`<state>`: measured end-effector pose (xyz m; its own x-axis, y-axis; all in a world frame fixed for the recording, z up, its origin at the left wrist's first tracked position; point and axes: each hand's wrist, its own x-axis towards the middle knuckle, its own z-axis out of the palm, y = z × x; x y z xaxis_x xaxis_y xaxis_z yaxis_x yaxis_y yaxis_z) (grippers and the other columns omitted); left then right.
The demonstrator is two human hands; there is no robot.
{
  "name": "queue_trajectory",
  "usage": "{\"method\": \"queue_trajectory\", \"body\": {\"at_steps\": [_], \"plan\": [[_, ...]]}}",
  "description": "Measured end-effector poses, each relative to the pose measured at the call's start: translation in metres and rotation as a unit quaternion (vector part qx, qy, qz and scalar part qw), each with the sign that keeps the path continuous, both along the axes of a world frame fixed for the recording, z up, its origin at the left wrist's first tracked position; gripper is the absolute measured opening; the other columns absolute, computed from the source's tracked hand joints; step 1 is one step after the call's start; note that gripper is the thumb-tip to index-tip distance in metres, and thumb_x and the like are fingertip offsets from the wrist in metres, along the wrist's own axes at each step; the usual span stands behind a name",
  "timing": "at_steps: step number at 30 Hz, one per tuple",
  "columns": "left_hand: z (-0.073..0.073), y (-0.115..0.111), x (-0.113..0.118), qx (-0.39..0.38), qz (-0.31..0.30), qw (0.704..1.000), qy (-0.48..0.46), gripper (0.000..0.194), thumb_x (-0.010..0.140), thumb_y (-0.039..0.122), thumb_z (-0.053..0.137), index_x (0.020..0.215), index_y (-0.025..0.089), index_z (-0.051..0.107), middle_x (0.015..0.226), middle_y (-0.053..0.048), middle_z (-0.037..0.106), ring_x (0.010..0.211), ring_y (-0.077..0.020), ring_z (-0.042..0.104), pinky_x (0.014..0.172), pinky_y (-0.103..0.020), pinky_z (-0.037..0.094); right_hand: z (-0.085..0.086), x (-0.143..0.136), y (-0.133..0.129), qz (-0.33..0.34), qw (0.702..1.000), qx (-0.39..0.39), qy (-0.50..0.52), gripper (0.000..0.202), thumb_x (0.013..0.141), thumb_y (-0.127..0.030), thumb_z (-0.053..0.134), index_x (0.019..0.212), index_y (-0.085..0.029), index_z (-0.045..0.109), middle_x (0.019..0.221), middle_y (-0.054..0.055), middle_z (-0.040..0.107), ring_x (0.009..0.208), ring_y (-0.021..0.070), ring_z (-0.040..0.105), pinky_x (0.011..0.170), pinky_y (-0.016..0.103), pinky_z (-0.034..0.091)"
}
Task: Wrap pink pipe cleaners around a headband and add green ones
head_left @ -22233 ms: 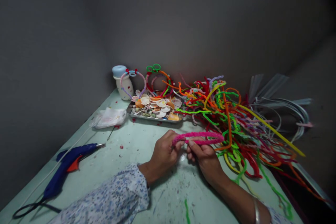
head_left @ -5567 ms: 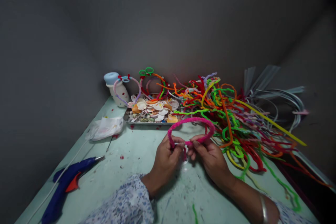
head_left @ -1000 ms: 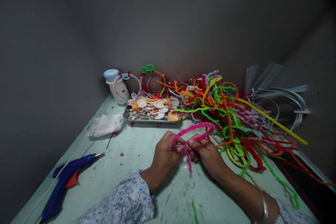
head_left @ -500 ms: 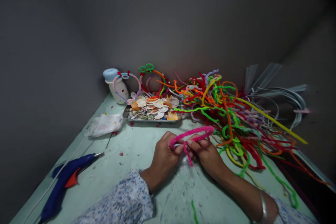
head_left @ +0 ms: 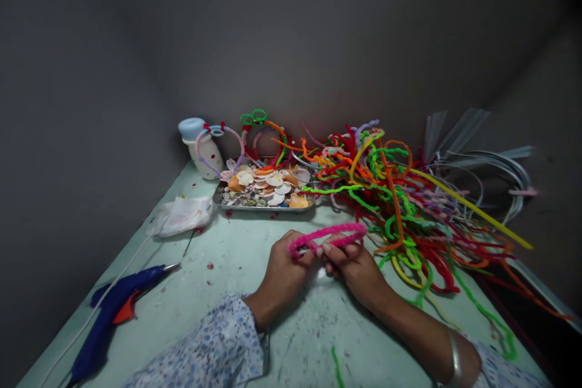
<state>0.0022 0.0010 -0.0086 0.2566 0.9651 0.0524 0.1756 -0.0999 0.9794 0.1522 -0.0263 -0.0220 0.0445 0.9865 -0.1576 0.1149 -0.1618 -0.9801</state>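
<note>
Above the near middle of the table, a hoop wrapped in fuzzy pink pipe cleaner [head_left: 331, 230] is held in both hands. My left hand [head_left: 287, 265] is closed around its left side. My right hand [head_left: 359, 268] pinches at its near side, fingertips beside the left ones. A bit of pale, unwrapped hoop shows between the hands. The pipe cleaner's loose end is mostly hidden by the fingers. Beyond the hands stands a metal tray [head_left: 264, 209] of shells and small stones. To the right lies a tangled heap of colourful pipe cleaners [head_left: 391, 176].
A blue glue gun [head_left: 107, 321] with an orange trigger lies at the left, its cord alongside. Behind it are a plastic packet [head_left: 184, 216] and a blue-capped bottle [head_left: 200, 148]. Decorated hoops [head_left: 242, 154] lean at the tray. Clear strips and wire coils [head_left: 513, 188] stand far right.
The pink hoop has shifted slightly left and down. The pipe cleaner end that hung below the fingers no longer hangs there; pink now shows at the hoop's near side.
</note>
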Motion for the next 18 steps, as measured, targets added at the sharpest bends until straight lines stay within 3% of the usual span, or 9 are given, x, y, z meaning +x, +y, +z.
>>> {"method": "queue_trajectory", "body": {"at_steps": [7,18], "plan": [[0.008,0.0,0.0,-0.034,-0.023,0.999,-0.035,0.016,0.075,0.029,0.066,0.071,0.015,0.06,0.065,-0.001,0.063,0.06,-0.0133,0.057,0.056,-0.023,0.042,-0.004,0.0,-0.001,-0.007,1.0,0.003,-0.02,0.038,0.082,-0.047,0.054,0.064,-0.016,0.064,0.052,0.0,0.056,0.051,0.0117,0.048,0.05,0.024,0.036],[0.009,-0.001,0.0,-0.028,-0.022,0.999,-0.01,0.004,0.073,0.018,0.06,0.075,0.014,0.059,0.069,-0.002,0.064,0.062,-0.0131,0.056,0.055,-0.021,0.041,0.013,-0.004,0.001,-0.063,0.996,-0.065,-0.026,0.035,0.076,-0.046,0.056,0.058,-0.016,0.06,0.048,0.001,0.057,0.044,0.0109,0.048,0.047,0.024,0.037]]}}
